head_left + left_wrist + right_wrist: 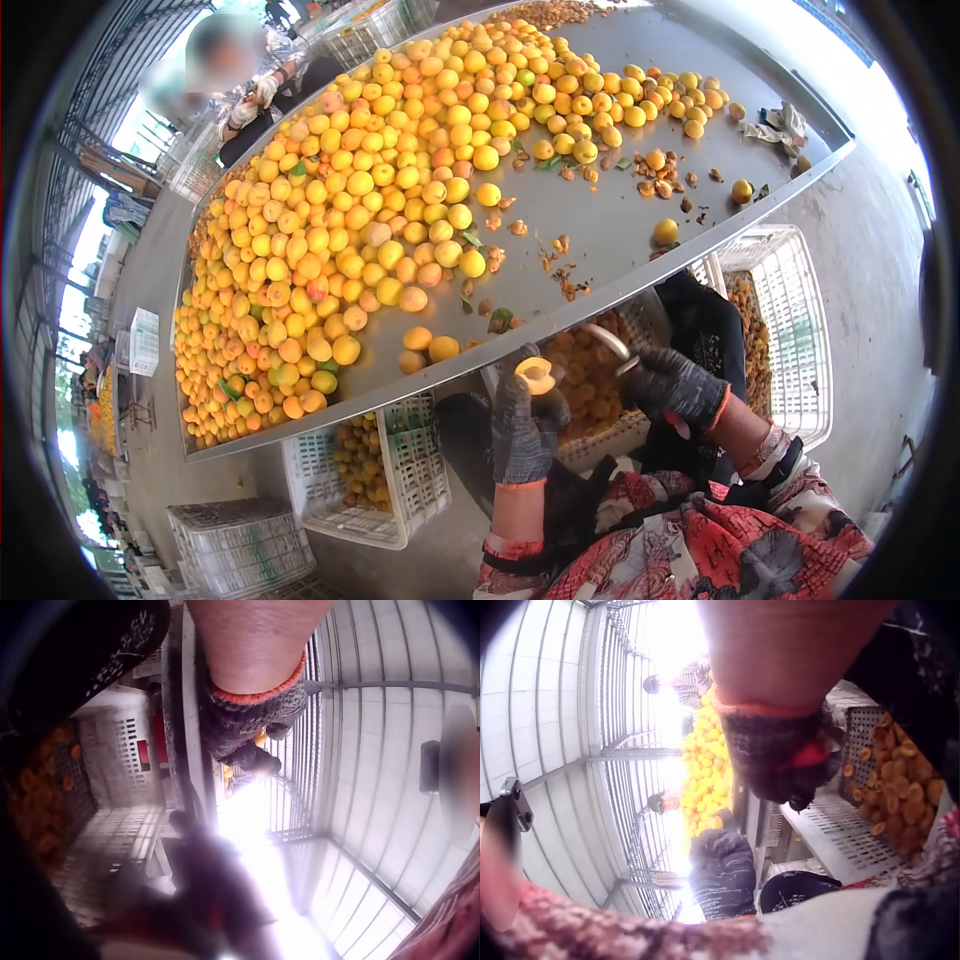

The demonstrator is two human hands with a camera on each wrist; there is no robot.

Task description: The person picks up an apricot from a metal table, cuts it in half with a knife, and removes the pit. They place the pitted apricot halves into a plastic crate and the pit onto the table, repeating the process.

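My left hand (524,430), in a dark grey knit glove with an orange cuff, holds an apricot half (535,374) near the table's front edge. Its pale orange cut face and hollow show in the head view. To the right, my gloved right hand (682,386) grips a curved metal tool (608,345) whose bent end points toward the left hand. A red part (810,754) shows beneath the right hand's curled fingers in the right wrist view. The left wrist view shows the left hand (251,735) from behind, its fruit mostly hidden.
A metal table (590,235) with a raised rim bears a large heap of whole apricots (370,170) and scattered pits (660,185). Below my hands a crate (855,832) holds apricot halves (892,780). More crates (415,470) stand either side. Another person (240,100) sits across the table.
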